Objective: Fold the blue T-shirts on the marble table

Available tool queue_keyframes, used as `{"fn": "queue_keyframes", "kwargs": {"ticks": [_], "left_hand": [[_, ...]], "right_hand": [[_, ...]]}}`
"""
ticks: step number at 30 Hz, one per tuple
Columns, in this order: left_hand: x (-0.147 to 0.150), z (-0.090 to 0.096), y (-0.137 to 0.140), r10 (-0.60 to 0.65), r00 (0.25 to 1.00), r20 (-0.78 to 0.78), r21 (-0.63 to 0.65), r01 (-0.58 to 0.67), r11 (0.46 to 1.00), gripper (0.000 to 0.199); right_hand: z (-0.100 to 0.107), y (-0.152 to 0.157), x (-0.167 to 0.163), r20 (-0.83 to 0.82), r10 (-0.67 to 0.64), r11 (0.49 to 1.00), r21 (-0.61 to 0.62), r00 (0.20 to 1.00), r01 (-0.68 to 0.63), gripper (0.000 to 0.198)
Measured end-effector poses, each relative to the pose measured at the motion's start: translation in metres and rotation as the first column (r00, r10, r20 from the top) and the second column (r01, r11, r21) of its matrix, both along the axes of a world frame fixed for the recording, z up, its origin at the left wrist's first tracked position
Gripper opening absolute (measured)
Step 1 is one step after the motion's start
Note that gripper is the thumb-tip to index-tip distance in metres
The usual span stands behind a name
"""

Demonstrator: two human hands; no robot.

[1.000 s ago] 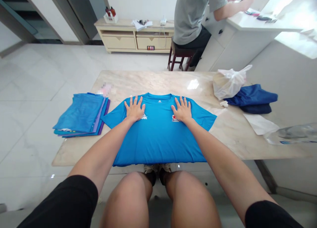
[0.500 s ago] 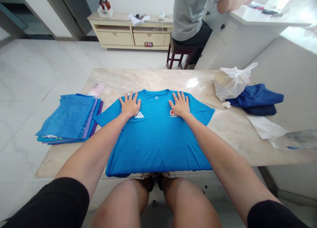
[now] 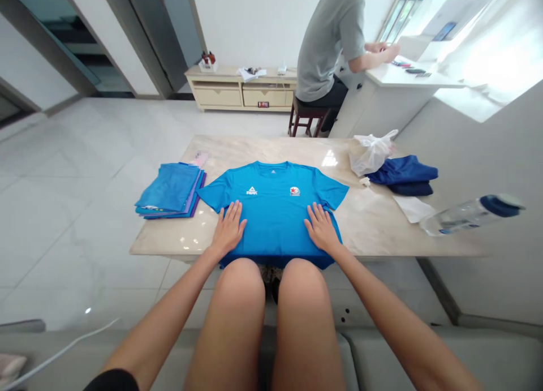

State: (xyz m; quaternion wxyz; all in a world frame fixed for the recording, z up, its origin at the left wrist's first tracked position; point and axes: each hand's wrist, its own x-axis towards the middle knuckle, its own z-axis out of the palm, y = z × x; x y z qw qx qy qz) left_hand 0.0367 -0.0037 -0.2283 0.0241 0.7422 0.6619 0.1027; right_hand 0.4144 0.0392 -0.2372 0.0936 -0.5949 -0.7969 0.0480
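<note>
A blue T-shirt [image 3: 274, 221] lies spread face up on the marble-topped table [image 3: 373, 238], its collar away from me and its lower part hanging over the near edge. White lettering and a small red star badge show on its chest. My left hand [image 3: 229, 228] rests flat with fingers stretched on the shirt's left side, below the sleeve. Over on the right side, my right hand [image 3: 321, 228] lies flat in the same way, fingers apart. Neither hand grips the cloth.
A folded stack of blue and purple clothes [image 3: 169, 188] lies left of the shirt. To the right are a white plastic bag [image 3: 372, 153], dark blue cloth [image 3: 403, 173], paper [image 3: 413, 209] and a water bottle [image 3: 470, 214]. Beyond, a person [image 3: 328, 46] sits on a stool.
Both hands have slid from the shirt's shoulders down toward me, along its sides. The camera view has pulled back, so more of the room and the bottle's cap show.
</note>
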Motion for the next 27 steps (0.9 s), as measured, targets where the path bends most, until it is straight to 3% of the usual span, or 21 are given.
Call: {"fn": "queue_keyframes", "kwargs": {"ticks": [3,7,13,18,20,23,27], "left_hand": [[-0.02,-0.008,-0.044,0.085,0.996,-0.022,-0.069,-0.087,0.994,0.074],[-0.03,0.004,-0.056,0.117,0.992,-0.055,-0.107,-0.122,0.987,0.072],[-0.038,0.034,-0.026,0.218,0.976,-0.03,0.001,-0.218,0.976,0.059],[-0.068,0.041,0.028,0.461,0.885,0.064,-0.075,-0.457,0.887,0.066],[-0.08,0.033,0.051,0.442,0.895,0.051,-0.062,-0.439,0.896,0.067],[-0.089,0.015,0.08,0.319,0.947,0.029,-0.124,-0.313,0.942,0.063],[-0.1,-0.002,0.103,0.257,0.966,-0.009,-0.198,-0.254,0.947,0.065]], "right_hand": [[-0.015,-0.045,0.026,0.067,-0.065,0.997,-0.034,0.996,0.068,0.072],[-0.001,-0.057,0.03,0.147,-0.083,0.99,-0.098,0.986,0.098,0.072],[0.05,-0.023,0.014,0.254,-0.12,0.947,-0.262,0.96,0.188,0.061],[0.077,0.033,0.025,0.271,-0.322,0.892,-0.236,0.907,0.387,0.057],[0.075,0.055,0.035,0.206,-0.368,0.9,-0.167,0.907,0.403,0.056],[0.056,0.083,0.052,0.106,-0.293,0.95,-0.085,0.95,0.302,0.061],[0.019,0.105,0.077,0.106,-0.218,0.948,-0.213,0.97,0.237,0.072]]}}
